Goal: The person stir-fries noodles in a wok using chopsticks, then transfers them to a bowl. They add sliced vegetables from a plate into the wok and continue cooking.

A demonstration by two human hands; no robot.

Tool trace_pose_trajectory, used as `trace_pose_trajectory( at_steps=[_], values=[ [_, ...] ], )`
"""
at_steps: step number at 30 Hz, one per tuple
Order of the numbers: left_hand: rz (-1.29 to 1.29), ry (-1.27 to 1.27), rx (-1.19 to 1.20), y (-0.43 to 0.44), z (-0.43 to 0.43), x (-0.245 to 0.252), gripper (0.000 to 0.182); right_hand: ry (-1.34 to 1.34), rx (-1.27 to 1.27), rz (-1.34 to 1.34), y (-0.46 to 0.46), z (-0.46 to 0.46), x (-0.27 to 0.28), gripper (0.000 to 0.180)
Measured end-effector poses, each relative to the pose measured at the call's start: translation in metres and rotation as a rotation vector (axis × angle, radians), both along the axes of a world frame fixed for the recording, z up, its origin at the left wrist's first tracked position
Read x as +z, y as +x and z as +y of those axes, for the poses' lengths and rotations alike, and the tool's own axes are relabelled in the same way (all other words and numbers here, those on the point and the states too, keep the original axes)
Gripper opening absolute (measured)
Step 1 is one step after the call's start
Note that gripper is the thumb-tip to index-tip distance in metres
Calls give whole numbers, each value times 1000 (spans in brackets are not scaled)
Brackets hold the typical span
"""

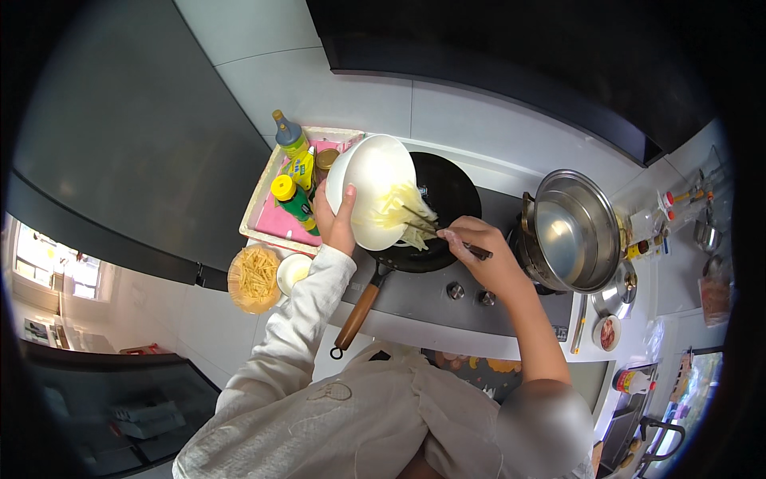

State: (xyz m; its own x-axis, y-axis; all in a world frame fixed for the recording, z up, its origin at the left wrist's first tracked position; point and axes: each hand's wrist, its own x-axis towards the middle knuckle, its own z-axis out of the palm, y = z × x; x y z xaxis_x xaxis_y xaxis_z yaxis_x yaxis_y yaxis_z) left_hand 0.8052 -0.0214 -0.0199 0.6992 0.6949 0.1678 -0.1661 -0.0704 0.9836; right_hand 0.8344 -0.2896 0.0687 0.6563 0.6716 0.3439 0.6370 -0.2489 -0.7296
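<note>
My left hand (337, 221) grips the rim of a white bowl (371, 161), thumb on the inside. The bowl is tilted to the right over a black wok (455, 188). Pale yellow shredded vegetable (398, 206), perhaps cabbage, lies along the bowl's lower side and hangs over its edge above the wok. A pair of dark chopsticks (423, 223) is in my right hand (482, 248), tips among the shreds. The wok's wooden handle (359, 314) points towards me. Most of the wok's inside is hidden by the bowl.
A large steel pot (577, 239) stands on the right burner. On the left are a foam box (269, 224) with bottles, a bowl of yellowish strips (256, 278) and a small white bowl (291, 272). Far right: a lid (616, 299) and a small bowl of meat (607, 333).
</note>
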Motion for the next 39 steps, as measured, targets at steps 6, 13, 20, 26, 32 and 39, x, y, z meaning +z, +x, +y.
trace_pose_trajectory(
  at_steps=[6,13,20,26,32,39],
  values=[
    [1,227,28,0,-3,-1,69,155,-8,-35,-6,10,1,14],
    [37,271,60,-3,-10,13,66,84,0,36,-10,31,-30,19],
    [99,277,100,-9,-5,12,69,122,-73,95,-7,-4,-15,18],
    [12,159,31,-8,2,2,69,125,79,22,-10,47,-32,21],
    [11,116,75,-14,14,5,68,40,-13,-101,-20,0,-26,19],
    [-45,51,61,-15,13,13,67,153,71,-85,-34,36,-29,24]
  ],
)
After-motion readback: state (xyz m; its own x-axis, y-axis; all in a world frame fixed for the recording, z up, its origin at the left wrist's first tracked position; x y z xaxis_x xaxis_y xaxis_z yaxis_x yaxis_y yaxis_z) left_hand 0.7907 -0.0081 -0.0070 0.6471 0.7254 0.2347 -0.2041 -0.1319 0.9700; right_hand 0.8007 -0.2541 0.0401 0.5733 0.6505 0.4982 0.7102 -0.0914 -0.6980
